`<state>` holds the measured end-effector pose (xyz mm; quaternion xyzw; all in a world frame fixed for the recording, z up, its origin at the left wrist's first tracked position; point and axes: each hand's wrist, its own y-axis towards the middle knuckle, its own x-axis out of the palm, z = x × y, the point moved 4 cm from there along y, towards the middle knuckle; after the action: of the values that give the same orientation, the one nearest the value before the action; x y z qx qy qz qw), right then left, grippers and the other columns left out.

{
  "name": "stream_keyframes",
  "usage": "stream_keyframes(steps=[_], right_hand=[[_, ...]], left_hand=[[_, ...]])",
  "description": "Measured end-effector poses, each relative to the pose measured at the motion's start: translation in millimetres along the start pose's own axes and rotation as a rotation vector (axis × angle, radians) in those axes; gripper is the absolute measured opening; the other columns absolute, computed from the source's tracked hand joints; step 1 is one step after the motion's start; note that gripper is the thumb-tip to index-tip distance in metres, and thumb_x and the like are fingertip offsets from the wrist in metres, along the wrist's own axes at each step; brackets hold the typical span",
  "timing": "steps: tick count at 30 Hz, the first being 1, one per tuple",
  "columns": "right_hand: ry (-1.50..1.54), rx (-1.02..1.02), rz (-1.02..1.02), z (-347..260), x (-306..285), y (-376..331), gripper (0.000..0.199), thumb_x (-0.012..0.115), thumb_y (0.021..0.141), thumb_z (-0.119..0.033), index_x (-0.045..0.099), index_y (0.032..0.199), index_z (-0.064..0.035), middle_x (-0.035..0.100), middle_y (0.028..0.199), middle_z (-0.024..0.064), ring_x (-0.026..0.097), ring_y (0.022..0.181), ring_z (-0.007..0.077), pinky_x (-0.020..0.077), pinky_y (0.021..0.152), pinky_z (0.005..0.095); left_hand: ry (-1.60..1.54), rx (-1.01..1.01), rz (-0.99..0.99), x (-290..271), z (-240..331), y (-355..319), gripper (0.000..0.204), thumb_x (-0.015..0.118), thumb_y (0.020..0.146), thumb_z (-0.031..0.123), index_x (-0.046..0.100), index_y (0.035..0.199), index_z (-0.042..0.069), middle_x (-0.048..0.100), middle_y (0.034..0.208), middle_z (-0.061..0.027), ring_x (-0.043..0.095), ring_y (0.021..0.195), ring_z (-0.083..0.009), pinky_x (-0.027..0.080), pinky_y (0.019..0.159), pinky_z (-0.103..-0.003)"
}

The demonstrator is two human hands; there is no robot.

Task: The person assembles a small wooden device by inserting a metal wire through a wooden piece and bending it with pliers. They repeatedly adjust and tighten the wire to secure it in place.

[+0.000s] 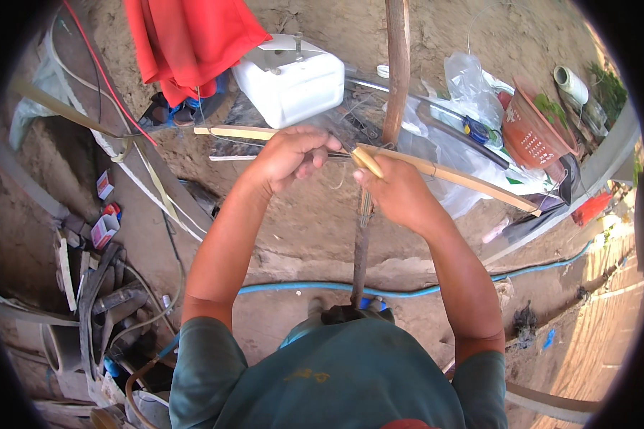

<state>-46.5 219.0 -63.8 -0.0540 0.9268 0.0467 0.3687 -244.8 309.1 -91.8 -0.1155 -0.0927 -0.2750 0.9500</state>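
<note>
My right hand [395, 187] is closed round yellow-handled pliers [369, 161]; their head is too small to make out. It is beside an upright wooden pole [396, 79], where a long pale wooden strip [472, 184] crosses it. My left hand [297, 154] is just left of the pliers, its fingers loosely bent and apart, with nothing clearly seen in them. It covers part of the strip, whose left end shows past my wrist. A thin wire loop [338, 182] hangs between my hands. Wire is wound round the lower pole [365, 212].
A white plastic jug [291, 82] stands beyond my left hand, near a red cloth [189, 39]. Clear plastic bags [472, 82], a tape measure [477, 131] and an orange basket [533, 132] are at right. A blue hose [436, 289] crosses the ground near me. Scrap [111, 307] lies at left.
</note>
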Motion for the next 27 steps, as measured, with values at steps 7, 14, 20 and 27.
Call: stream_keyframes(steps=[7,14,20,27], right_hand=[[0.046,0.049,0.003,-3,11,9,0.036,0.065,0.104,-0.030,0.064,0.118,0.0031,0.068,0.091,0.0262,0.066,0.087,0.0436,0.0510,0.078,0.0480],[-0.101,0.222,0.077,-14,10,19,0.048,0.071,0.100,-0.039,0.063,0.117,0.0054,0.071,0.095,0.0279,0.070,0.087,0.0427,0.0529,0.077,0.0491],[-0.173,0.156,-0.026,3,14,30,0.057,0.069,0.099,-0.049,0.066,0.122,0.0031,0.067,0.076,0.0191,0.068,0.067,0.0317,0.0537,0.061,0.0419],[0.002,0.415,-0.119,-18,15,25,0.051,0.062,0.104,-0.046,0.065,0.136,-0.0065,0.063,0.068,0.0105,0.060,0.045,0.0216,0.0494,0.044,0.0372]], left_hand=[[0.024,0.010,-0.007,-9,1,4,0.027,0.053,0.107,0.017,0.069,0.109,-0.004,0.050,0.062,-0.0004,0.036,0.048,-0.0077,0.029,0.043,-0.023],[0.065,-0.010,-0.023,-17,0,14,0.024,0.055,0.105,0.018,0.070,0.107,-0.001,0.049,0.062,0.0005,0.037,0.049,-0.0073,0.028,0.043,-0.024],[0.063,0.007,-0.084,-20,-1,20,0.023,0.057,0.104,0.018,0.070,0.104,0.000,0.049,0.062,0.0003,0.038,0.050,-0.0078,0.027,0.044,-0.025],[0.058,-0.003,-0.114,-27,-10,29,0.022,0.057,0.106,0.017,0.069,0.103,-0.002,0.049,0.063,0.0017,0.039,0.051,-0.0065,0.028,0.043,-0.023]])
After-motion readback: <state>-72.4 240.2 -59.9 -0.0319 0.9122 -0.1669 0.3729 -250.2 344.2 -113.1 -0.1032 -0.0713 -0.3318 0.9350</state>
